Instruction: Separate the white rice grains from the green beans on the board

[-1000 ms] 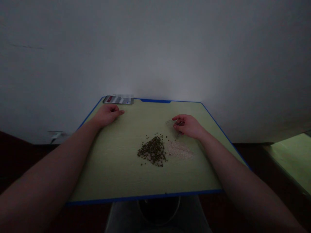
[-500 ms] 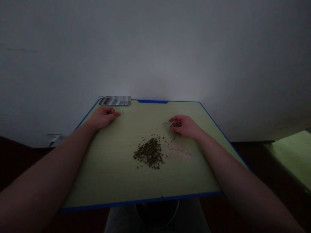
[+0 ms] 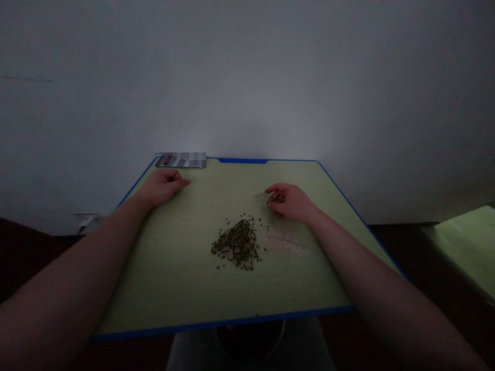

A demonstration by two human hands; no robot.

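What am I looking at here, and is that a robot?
No robot here: these are a person's own bare arms. The camera sits on their head, looking forward and down, so every picture is from there.

On the table is a heap of small dark beads or beans, with pale grains spread to its right. A phone lies at the far left corner.

The right hand holds something thin and clear, too faint to name. The left hand rests curled near the phone, with nothing to be seen in it.
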